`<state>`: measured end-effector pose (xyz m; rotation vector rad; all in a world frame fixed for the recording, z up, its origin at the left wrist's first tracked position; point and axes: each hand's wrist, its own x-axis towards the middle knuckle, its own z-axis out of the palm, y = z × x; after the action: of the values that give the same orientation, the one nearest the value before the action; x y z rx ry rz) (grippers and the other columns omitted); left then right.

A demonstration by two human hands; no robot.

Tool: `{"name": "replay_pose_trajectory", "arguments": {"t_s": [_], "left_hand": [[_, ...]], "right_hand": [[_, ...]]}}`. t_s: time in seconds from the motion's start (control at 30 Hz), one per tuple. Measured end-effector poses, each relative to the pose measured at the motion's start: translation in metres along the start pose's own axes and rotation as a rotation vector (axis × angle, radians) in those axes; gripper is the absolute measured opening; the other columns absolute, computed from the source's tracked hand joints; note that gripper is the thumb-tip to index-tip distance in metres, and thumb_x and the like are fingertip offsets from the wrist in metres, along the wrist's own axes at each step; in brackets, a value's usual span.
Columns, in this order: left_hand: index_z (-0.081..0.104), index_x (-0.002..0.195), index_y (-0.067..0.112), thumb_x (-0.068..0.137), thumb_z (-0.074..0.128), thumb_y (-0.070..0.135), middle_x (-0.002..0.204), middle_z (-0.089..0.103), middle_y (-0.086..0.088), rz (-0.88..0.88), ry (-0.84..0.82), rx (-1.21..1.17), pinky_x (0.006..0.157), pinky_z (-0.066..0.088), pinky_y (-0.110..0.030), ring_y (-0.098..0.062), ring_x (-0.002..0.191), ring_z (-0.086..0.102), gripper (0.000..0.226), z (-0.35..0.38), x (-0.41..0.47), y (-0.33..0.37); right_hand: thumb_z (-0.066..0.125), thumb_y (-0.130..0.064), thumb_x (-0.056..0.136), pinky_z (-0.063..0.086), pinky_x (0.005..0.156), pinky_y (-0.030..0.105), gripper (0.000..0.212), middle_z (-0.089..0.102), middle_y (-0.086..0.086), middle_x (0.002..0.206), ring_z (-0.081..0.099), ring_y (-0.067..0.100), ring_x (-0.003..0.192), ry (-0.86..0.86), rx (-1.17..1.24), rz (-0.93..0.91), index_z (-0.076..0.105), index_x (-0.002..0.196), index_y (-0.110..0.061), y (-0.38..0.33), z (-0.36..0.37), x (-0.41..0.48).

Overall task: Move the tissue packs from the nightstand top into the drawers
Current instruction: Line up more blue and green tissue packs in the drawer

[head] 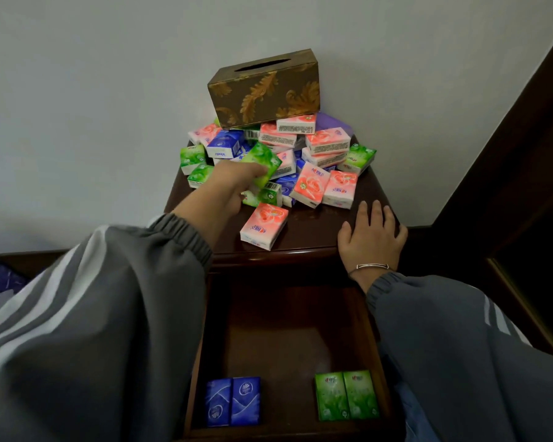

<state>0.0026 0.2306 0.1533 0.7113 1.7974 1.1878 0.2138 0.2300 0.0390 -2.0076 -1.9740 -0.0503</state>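
- Nightstand top [313, 224]: dark, glossy reddish-brown wood with a rounded front edge, set in a room corner.
- Wall [109, 90]: plain pale grey-white, behind the stand from 9 to 1 o'clock.
- Dark wood panel [508, 186]: rises at 3 o'clock, just beside the stand; a thin gold-coloured strip shows on its lower part.
- Blue patterned fabric [0, 279]: far out at 9 o'clock, low in view, too dim to identify.
- Tissue box [265, 87]: brown with gold leaf pattern, slot on top, at 12 o'clock, resting tilted on the back of the heap.
- Tissue packs [328, 140]: a loose heap of pink, green, blue and purple packs, covering the top's back and middle from 10 to 2 o'clock.
- Pink pack [264, 226]: lies alone on the top at 6 o'clock, near the front edge.
- Left hand [233, 183]: reaches into the heap from 8 o'clock; its fingers are clamped on a green pack [264, 161], which sits tilted at the heap's centre.
- Right hand [372, 234]: lies flat, fingers straight and slightly spread, on the top's front corner at 4 o'clock, holding nothing. A thin metal bracelet [372, 267] is on the wrist.
- Sleeves [93, 314]: grey with white stripes, on both arms.
- Drawer [288, 330]: pulled out below the top at 6 o'clock, dark wood inside.
- Two blue packs [232, 401]: lie flat, side by side and touching, at the drawer's 7 o'clock.
- Two green packs [347, 395]: likewise side by side and touching, at the drawer's 5 o'clock, well apart from the blue ones.
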Motion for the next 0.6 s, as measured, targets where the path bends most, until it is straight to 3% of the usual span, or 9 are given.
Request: {"name": "replay_pose_trajectory", "arguments": {"t_s": [0.13,0.27,0.33,0.47,0.6], "left_hand": [[0.059,0.088,0.008,0.083,0.071,0.021,0.069,0.058,-0.009,-0.03,0.007,0.029,0.074,0.036,-0.027,-0.009,0.066,0.048,0.019,0.0025,0.0033,-0.0065],[0.051,0.086,0.015,0.082,0.072,0.024,0.079,0.052,-0.003,-0.131,-0.023,-0.053,0.093,0.039,-0.036,-0.019,0.097,0.046,0.023,-0.0012,0.0027,-0.0075],[0.048,0.091,0.018,0.082,0.071,0.026,0.084,0.044,-0.001,-0.182,-0.038,-0.091,0.087,0.042,-0.035,-0.023,0.101,0.045,0.026,-0.002,0.0035,-0.0058],[0.05,0.087,0.016,0.082,0.071,0.024,0.105,0.049,-0.007,-0.212,-0.045,-0.092,0.081,0.049,-0.036,-0.025,0.105,0.05,0.023,-0.0012,0.0072,-0.0027],[0.054,0.093,0.011,0.084,0.07,0.026,0.095,0.046,-0.009,-0.254,-0.09,-0.034,0.062,0.051,-0.035,-0.025,0.087,0.056,0.024,-0.001,0.0082,0.0006]], "right_hand": [[0.037,-0.041,0.089,0.022,0.108,0.056,0.06,0.035,0.012,0.149,0.027,0.029,0.139,0.004,-0.004,-0.001,0.036,0.143,-0.014,-0.0003,0.0004,0.0013],[0.037,-0.041,0.089,0.023,0.108,0.056,0.06,0.035,0.012,0.149,0.027,0.029,0.139,0.007,-0.006,0.001,0.036,0.143,-0.014,0.0006,0.0015,0.0014],[0.037,-0.041,0.089,0.023,0.108,0.056,0.06,0.035,0.012,0.149,0.027,0.029,0.139,0.007,-0.002,0.001,0.036,0.143,-0.014,0.0007,0.0013,0.0011],[0.036,-0.042,0.089,0.022,0.108,0.056,0.06,0.033,0.011,0.15,0.026,0.029,0.14,0.0,-0.009,0.0,0.034,0.143,-0.015,0.0002,0.0005,0.0008],[0.037,-0.041,0.09,0.023,0.108,0.056,0.06,0.034,0.012,0.15,0.027,0.029,0.14,-0.004,-0.008,-0.002,0.034,0.143,-0.015,0.0003,-0.0001,0.001]]}}
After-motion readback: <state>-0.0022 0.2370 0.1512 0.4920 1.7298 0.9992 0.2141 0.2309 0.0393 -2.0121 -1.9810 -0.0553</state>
